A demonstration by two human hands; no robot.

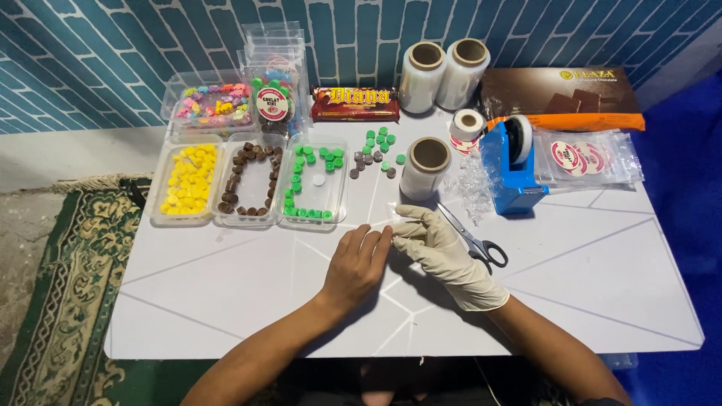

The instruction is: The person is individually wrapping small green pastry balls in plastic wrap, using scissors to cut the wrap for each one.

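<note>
My bare left hand (356, 265) and my right hand (440, 250), in a white glove, meet at the middle of the white table (226, 301). Their fingertips pinch a small clear plastic piece (380, 222) between them; it is hard to make out. Scissors (472, 240) lie just right of the gloved hand. A roll of clear film (426, 167) stands upright just behind the hands. Loose green and brown candies (375, 154) lie scattered to the roll's left.
Three clear trays hold yellow (189, 180), brown (250, 180) and green (312, 180) candies at the left. A blue tape dispenser (514, 165), round-sticker bags (583, 158), two film rolls (444, 71), chocolate packs (560, 94) and a mixed-candy box (213, 101) line the back.
</note>
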